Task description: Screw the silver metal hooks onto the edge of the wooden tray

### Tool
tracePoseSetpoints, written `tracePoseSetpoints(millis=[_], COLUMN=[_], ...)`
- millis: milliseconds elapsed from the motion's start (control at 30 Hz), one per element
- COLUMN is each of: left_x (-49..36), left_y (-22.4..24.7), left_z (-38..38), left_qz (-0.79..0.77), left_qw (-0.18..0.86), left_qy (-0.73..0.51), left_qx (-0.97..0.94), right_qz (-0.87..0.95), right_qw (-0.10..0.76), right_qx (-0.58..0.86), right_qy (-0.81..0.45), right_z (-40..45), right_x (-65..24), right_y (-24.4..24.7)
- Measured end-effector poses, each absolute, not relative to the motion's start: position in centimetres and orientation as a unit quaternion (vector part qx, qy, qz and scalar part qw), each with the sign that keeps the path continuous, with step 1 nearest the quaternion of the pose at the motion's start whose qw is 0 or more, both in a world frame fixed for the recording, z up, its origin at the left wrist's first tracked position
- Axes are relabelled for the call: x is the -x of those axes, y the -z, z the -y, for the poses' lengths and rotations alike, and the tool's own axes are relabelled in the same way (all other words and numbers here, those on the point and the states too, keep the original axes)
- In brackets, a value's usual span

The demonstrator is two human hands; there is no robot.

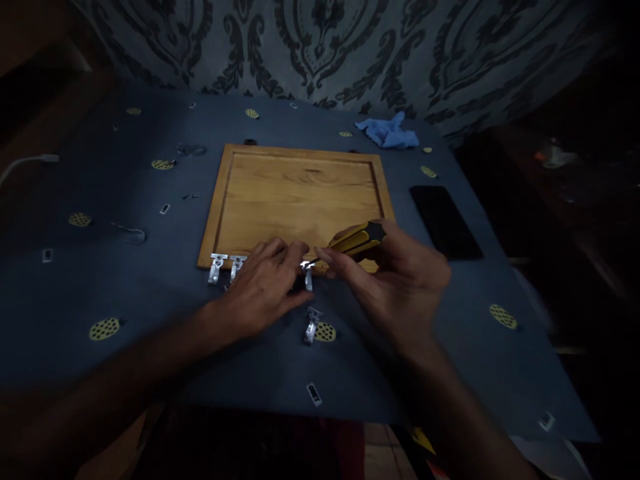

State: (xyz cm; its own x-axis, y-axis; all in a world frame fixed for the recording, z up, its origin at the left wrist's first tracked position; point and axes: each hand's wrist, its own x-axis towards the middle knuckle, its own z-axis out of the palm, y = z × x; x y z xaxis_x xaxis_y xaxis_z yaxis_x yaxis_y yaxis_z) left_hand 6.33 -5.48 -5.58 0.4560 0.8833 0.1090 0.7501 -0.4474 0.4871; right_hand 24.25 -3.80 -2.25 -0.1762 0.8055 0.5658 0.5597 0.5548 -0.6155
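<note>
A wooden board [300, 193] with a raised frame lies flat on the table. Silver metal hooks [215, 269] line its near edge, partly covered by my left hand [267, 287]. The fingers of that hand curl over the edge, and its thumb and forefinger close around another metal hook [309, 277]. My right hand [400, 280] grips a yellow and black screwdriver [355, 241], its tip slanting down to the plate of this hook. The screw under the tip is too small to make out. One loose hook [312, 325] rests on the table nearer to me.
A black phone [445, 221] lies right of the board, and a crumpled blue cloth [389, 131] behind it. Small screws [190, 197] and a thin curved piece [131, 233] are on the left. A white cable [30, 160] reaches the table's left side.
</note>
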Motion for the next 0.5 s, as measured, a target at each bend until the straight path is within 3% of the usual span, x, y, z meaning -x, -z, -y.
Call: tracePoseSetpoints(millis=[500], left_x=[-6.32], left_y=[5.71], left_z=[5.47], left_qz=[-0.490], left_qw=[0.177], left_qy=[-0.186], left_qx=[-0.833], right_qz=[0.739], right_qw=[0.457], right_qx=[0.465], right_qy=[-0.170], right_z=[3.36], right_x=[-24.94], right_y=[2.65])
